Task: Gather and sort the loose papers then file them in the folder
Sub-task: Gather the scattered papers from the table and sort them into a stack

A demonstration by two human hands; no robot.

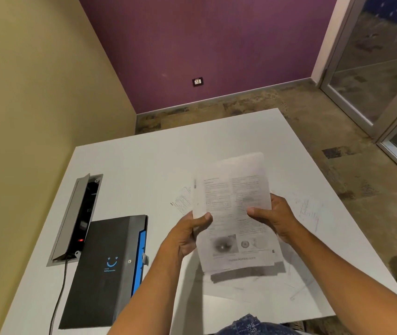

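Both of my hands hold a stack of printed papers (234, 213) upright above the white table (144, 165); the sheets are blurred. My left hand (190, 234) grips the stack's left edge with the thumb on the front. At the right edge, my right hand (274, 217) grips it with its thumb across the print. A black folder (105, 269) with a blue spine edge and a smile logo lies shut on the table to the left. Loose sheets (311, 211) lie flat on the table to the right, and another sheet (183, 200) shows behind the stack.
An open grey cable hatch (76, 218) sits in the table at the far left, with a black cord (59, 293) running out toward the front edge. The table's left side meets a yellow wall. Floor lies beyond the far and right edges.
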